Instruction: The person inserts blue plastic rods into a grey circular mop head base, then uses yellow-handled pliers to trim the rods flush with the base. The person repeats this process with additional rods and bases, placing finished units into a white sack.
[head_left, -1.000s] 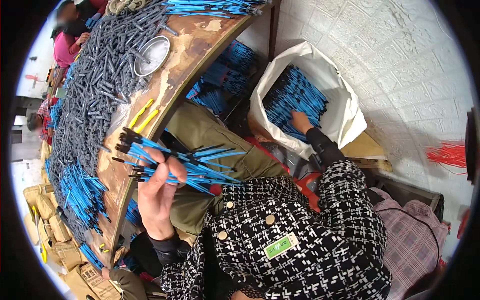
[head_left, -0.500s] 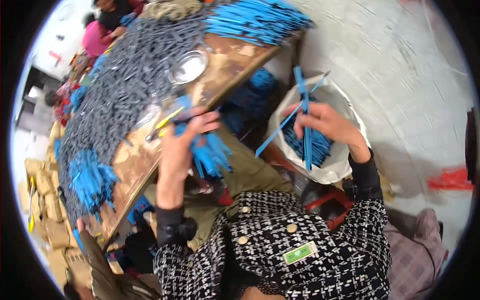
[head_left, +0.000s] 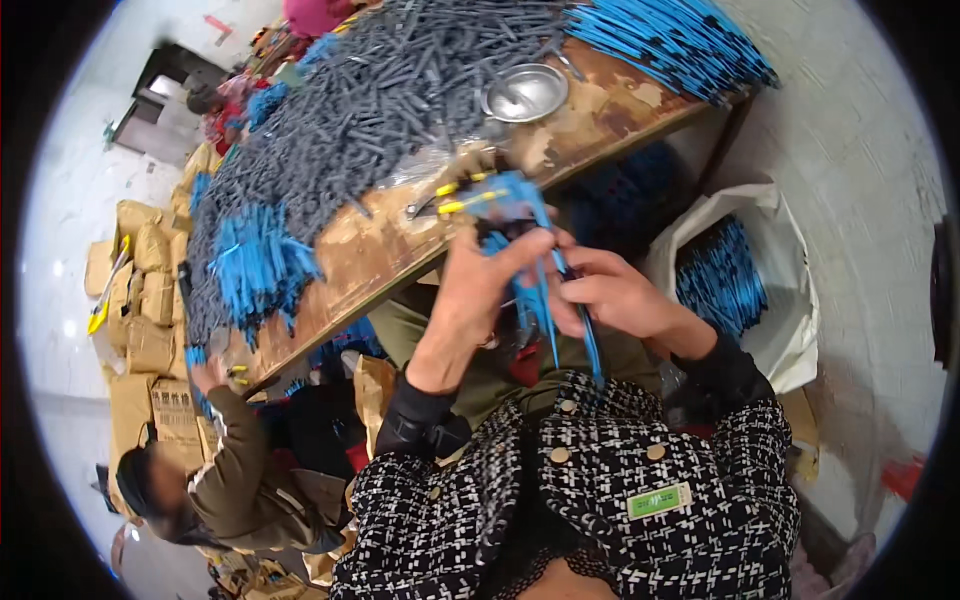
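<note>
Fingers of both hands now close on one bundle of blue rods (head_left: pixel 535 290) over the lap, just off the wooden table edge (head_left: pixel 400 265): right hand (head_left: pixel 610 295) has left the white bag (head_left: pixel 790 330) and joined left hand (head_left: pixel 480 290); fresh rods seemingly merged into the bundle.

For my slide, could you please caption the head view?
Both hands gather blue rods beside a table piled with grey parts.

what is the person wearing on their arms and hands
Both hands are bare: the left hand and the right hand wear no gloves. Each wrist has a snug black cuff, and above it sits a black-and-white woven tweed jacket with pale round buttons.
</note>
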